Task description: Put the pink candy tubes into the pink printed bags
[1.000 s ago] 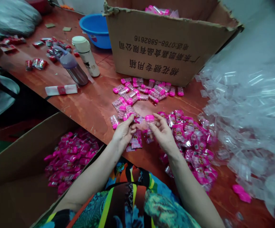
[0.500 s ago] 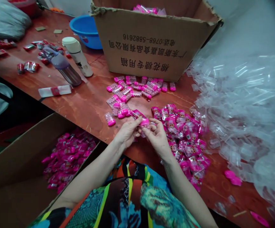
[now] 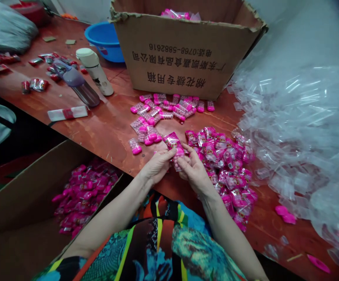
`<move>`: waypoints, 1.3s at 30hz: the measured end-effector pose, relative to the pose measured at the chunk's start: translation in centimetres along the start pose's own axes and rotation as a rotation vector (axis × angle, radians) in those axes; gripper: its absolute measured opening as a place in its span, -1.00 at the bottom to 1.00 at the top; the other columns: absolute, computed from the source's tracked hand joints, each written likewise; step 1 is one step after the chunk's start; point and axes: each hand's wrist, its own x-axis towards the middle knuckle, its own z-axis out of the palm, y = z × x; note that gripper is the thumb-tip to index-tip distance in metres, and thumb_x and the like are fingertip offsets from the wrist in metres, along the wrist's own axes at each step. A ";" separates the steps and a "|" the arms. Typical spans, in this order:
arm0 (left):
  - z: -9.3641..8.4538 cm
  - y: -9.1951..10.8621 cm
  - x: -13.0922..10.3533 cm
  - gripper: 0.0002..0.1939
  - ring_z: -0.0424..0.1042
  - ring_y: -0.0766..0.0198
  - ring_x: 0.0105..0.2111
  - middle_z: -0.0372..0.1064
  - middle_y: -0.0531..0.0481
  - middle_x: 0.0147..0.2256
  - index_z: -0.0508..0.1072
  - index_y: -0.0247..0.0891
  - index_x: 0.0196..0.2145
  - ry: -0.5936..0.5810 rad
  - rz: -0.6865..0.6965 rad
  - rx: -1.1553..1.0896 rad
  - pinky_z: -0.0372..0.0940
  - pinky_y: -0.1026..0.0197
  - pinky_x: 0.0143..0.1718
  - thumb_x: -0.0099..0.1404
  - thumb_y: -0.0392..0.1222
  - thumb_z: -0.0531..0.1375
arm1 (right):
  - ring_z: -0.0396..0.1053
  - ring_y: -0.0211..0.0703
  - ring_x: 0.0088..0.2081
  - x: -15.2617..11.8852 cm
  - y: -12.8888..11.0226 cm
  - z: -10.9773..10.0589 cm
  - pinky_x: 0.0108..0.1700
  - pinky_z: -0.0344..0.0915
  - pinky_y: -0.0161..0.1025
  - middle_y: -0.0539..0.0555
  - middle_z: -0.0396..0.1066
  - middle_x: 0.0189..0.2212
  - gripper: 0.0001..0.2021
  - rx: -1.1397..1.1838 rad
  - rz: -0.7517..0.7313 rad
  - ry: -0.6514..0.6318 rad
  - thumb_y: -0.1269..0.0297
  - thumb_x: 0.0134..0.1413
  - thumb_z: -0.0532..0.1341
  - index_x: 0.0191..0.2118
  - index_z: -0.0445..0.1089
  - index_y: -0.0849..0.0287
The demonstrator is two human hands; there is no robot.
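Note:
Close to the table's front edge, my left hand (image 3: 158, 167) and my right hand (image 3: 195, 171) are closed on a small candy box (image 3: 177, 160) of pink balls in clear plastic. A pink printed packet (image 3: 172, 140) stands up above it between my fingertips. Whether the box is inside the packet or against it, I cannot tell. To the right of my hands is a heap of pink wrapped candy packs (image 3: 231, 168). Beyond my hands lie several loose clear boxes with pink caps (image 3: 154, 113).
A cardboard carton (image 3: 181, 58) stands at the back, pink packs showing inside. A lower open box (image 3: 17, 195) at left holds pink packs (image 3: 84, 195). Clear plastic pieces (image 3: 292, 128) pile up at right. Two bottles (image 3: 83, 88) (image 3: 97, 74) and a blue basin (image 3: 106, 39) stand back left.
The printed packet has come up more upright and shows more of its front above my fingers. The box's pink cap is less visible, and my right fingers have shifted slightly.

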 end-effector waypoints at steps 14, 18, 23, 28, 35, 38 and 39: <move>0.4 -1.4 0.3 -0.63 0.36 0.35 -0.55 0.45 -0.05 -0.52 0.54 -0.38 -0.46 0.093 0.056 0.031 0.25 0.26 -0.49 0.09 0.05 0.42 | 0.34 -0.26 -0.41 -0.3 2.2 -0.5 -0.35 0.34 -0.27 -0.03 0.35 -0.32 -0.44 -0.104 -0.135 0.008 0.16 0.26 0.20 0.30 0.00 -0.04; 0.0 -2.4 0.1 -0.55 0.34 0.36 -0.59 0.47 -0.09 -0.50 0.55 -0.40 -0.44 0.006 0.030 0.147 0.25 0.26 -0.49 0.13 0.14 0.36 | 0.22 -0.34 -0.56 -0.5 2.1 -0.9 -0.48 0.20 -0.35 -0.16 0.25 -0.50 -0.50 -0.030 -0.094 0.059 0.12 0.25 0.21 0.23 0.06 -0.02; 0.1 -3.7 0.0 -0.55 0.37 0.31 -0.57 0.41 -0.05 -0.60 0.53 -0.37 -0.46 0.020 0.038 0.260 0.25 0.23 -0.40 0.18 0.17 0.32 | 0.23 -0.34 -0.58 -0.4 1.9 -1.9 -0.47 0.20 -0.34 -0.18 0.26 -0.58 -0.53 -0.007 -0.006 0.029 0.08 0.22 0.23 0.19 0.18 0.01; 1.1 -3.8 0.3 -0.51 0.36 0.31 -0.57 0.37 -0.04 -0.61 0.46 -0.34 -0.54 0.001 0.005 0.206 0.26 0.23 -0.40 0.19 0.20 0.28 | 0.23 -0.31 -0.60 -0.7 1.4 -2.1 -0.51 0.19 -0.33 -0.15 0.31 -0.60 -0.59 -0.102 -0.012 0.167 0.04 0.17 0.26 0.06 0.31 0.11; -2.4 0.8 0.6 -0.56 0.34 0.40 -0.56 0.51 -0.10 -0.41 0.58 -0.36 -0.30 0.392 0.242 0.277 0.12 0.34 -0.57 0.12 0.13 0.36 | 0.44 -0.01 -0.23 -3.8 -2.9 -4.8 -0.33 0.36 -0.17 0.22 0.45 -0.14 -0.46 -0.862 -0.271 0.598 0.08 0.24 0.21 0.27 0.23 0.12; -3.6 0.9 0.4 -0.58 0.27 0.42 -0.62 0.46 -0.06 -0.51 0.58 -0.35 -0.38 0.404 0.217 0.329 0.07 0.35 -0.61 0.10 0.13 0.37 | 0.45 0.09 -0.16 -3.2 -2.2 -3.8 -0.27 0.37 -0.12 0.31 0.43 -0.09 -0.54 -1.193 -0.275 0.539 0.13 0.32 0.12 0.26 0.28 0.16; -3.8 0.6 0.4 -0.59 0.26 0.42 -0.62 0.45 -0.05 -0.53 0.58 -0.35 -0.41 0.396 0.200 0.348 0.07 0.35 -0.61 0.10 0.12 0.37 | 0.46 0.06 -0.19 -2.6 -1.5 -3.1 -0.28 0.36 -0.12 0.30 0.44 -0.12 -0.61 -1.257 -0.257 0.445 0.16 0.35 0.07 0.19 0.34 0.15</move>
